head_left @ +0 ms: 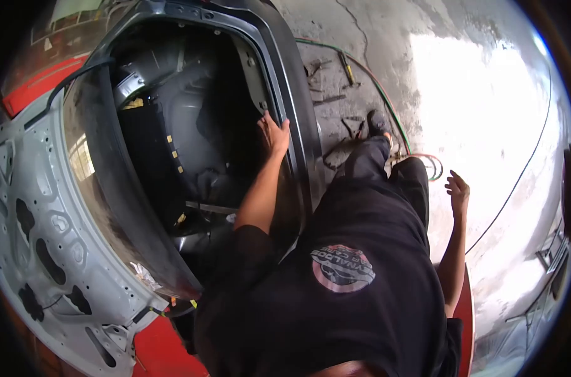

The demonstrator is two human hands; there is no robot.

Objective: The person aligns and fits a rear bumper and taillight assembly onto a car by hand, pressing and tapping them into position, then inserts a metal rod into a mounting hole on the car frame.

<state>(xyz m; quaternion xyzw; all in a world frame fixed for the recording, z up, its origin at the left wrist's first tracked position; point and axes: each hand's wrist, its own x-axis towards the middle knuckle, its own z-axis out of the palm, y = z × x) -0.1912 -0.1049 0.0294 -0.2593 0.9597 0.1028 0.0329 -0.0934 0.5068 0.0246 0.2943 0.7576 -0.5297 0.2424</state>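
My left hand (pixel 274 134) is on the metal rim (pixel 284 88) of a large opening in a dark car body, with its fingers to the inner side and its thumb over the outer side. Inside the opening lies a dark, bare metal cavity (pixel 188 100) with a black panel (pixel 146 141) carrying small yellowish pieces. My right hand (pixel 458 188) hangs in the air over the floor on the other side of my body. Its fingers are loosely bent and apart, with nothing visible in them.
A grey panel with cut-outs (pixel 53 232) stands left of the opening. Beyond my foot, a yellow-handled hammer (pixel 349 70) and other tools (pixel 328 99) lie on the concrete floor (pixel 386 38). Red and green hoses (pixel 386 100) curve past my legs. A thin cable (pixel 529 164) runs at the right.
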